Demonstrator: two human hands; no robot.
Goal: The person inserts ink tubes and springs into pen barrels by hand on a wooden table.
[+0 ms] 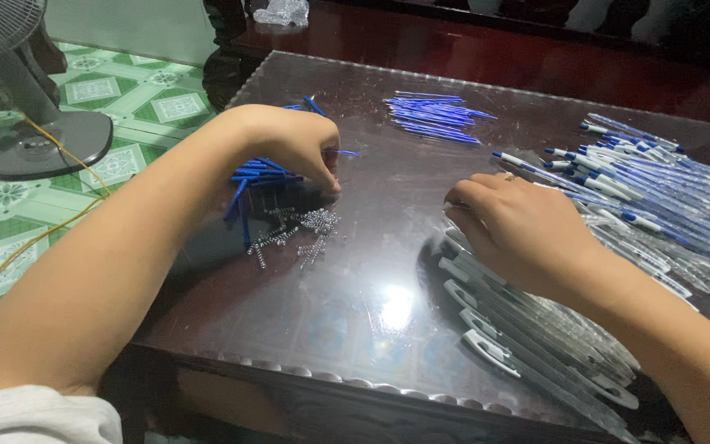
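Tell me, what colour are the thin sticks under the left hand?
Blue sticks, clearest in the head view.

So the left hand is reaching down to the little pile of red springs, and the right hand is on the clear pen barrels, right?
Not quite: the springs are silvery metal, not red. The head view shows the left hand with its fingers pointing down at that small pile, beside the blue refills. The rest holds: the right hand rests on the clear pen barrels.
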